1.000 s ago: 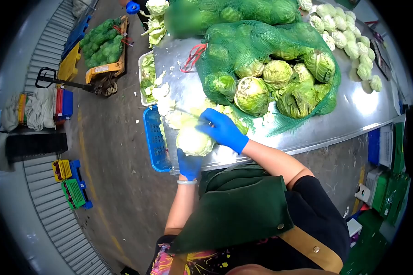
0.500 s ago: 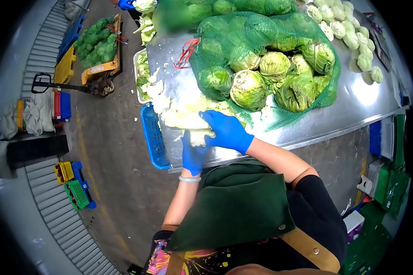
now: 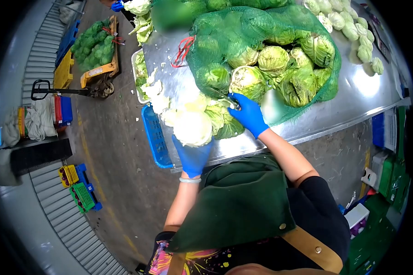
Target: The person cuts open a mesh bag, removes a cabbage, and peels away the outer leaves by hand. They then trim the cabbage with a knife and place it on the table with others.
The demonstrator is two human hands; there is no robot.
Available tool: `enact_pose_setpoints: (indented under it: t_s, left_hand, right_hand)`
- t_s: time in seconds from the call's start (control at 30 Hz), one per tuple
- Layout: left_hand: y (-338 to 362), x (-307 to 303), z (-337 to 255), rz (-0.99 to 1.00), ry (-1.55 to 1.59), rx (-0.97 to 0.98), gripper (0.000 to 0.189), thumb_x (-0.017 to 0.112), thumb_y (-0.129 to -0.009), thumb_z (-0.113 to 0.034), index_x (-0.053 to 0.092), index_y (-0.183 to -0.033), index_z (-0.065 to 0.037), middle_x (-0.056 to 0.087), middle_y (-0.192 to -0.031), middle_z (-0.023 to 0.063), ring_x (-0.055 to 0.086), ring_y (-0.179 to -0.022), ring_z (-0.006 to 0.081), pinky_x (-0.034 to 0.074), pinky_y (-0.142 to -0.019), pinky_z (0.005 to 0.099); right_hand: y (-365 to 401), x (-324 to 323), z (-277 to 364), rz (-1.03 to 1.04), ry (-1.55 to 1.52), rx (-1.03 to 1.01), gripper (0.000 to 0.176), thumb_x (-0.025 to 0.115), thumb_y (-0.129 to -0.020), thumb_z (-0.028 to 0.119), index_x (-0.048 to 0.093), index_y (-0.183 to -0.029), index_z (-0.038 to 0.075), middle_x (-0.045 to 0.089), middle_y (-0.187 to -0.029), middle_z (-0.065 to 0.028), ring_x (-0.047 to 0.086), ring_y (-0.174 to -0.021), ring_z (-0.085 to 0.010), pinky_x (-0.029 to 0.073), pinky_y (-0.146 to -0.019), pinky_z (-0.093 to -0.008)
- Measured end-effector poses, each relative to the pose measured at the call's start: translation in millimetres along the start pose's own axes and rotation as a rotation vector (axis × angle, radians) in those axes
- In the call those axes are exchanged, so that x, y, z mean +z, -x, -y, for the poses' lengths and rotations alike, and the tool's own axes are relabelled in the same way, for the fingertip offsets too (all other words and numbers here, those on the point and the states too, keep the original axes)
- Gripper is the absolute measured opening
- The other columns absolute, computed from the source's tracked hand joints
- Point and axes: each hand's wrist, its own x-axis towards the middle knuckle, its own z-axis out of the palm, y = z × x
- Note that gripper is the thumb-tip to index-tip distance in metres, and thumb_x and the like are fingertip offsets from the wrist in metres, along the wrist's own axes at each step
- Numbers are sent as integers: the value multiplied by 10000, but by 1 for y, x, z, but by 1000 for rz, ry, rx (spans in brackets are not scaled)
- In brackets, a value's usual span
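My left hand (image 3: 192, 156), in a blue glove, is closed around the lower side of a pale, trimmed cabbage (image 3: 192, 128) at the table's near edge. My right hand (image 3: 249, 115), gloved the same way, grips a knife (image 3: 224, 96) whose blade points up and left, away from the cabbage. Green loose leaves (image 3: 229, 129) lie just right of the pale cabbage. Beyond the knife, whole cabbages (image 3: 274, 59) show through the mouth of a green net bag (image 3: 243, 27).
The metal table (image 3: 353, 103) carries a row of pale cabbages (image 3: 350, 31) at the far right. A blue basket (image 3: 155, 137) and a white bin (image 3: 138, 75) with leaves stand along its left edge. A pallet jack (image 3: 69, 89) is on the floor. Another person's gloved hand (image 3: 117, 6) shows at the top.
My right hand has moved away from the cabbage to the right, and the knife now shows clearly. The cabbage in my left hand shows a round, pale face, with green leaves beside it.
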Motion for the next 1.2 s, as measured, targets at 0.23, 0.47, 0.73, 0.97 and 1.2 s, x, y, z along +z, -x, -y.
enact_pose_setpoints:
  t_s: [0.23,0.47,0.73,0.97,1.2]
  left_hand:
    - [25,45,-15,154,-559,33,795,492,-949,-589,250,-1538,-113,345,-1544,106,393,-1386,310,338,-1130,518]
    - [13,1,-5,97,-1383,476,1153,933,-592,-148,239,-1507,-32,442,-1405,174,501,-1261,278,462,-1040,395]
    - [-40,-79,17,-209,-1290,197,956,921,-638,-203,399,-1413,-1,555,-1298,173,566,-1171,253,499,-976,367]
    - [-53,-99,14,-210,-1196,125,952,925,-640,-258,428,-1410,-1,571,-1301,181,576,-1171,254,504,-967,362]
    - [-58,-99,14,-245,-1050,69,898,911,-665,-246,450,-1393,7,591,-1269,173,595,-1130,242,511,-950,349]
  right_hand:
    - [19,-14,65,413,-820,276,698,787,-825,284,502,-1396,1,648,-1183,-93,582,-995,-125,485,-875,-295]
    - [21,-1,61,554,-729,529,515,727,-881,376,626,-1211,-6,670,-1122,-106,614,-1002,-162,487,-874,-311]
    - [35,7,2,318,224,-468,394,572,-958,220,568,-1351,196,649,-1019,-108,655,-826,-302,539,-683,-403]
    - [30,26,-18,471,370,-460,525,509,-934,216,462,-1453,277,627,-826,-88,644,-685,-291,516,-586,-415]
    - [8,43,-1,471,608,-553,629,556,-886,178,411,-1487,290,629,-846,-87,661,-698,-262,516,-574,-395]
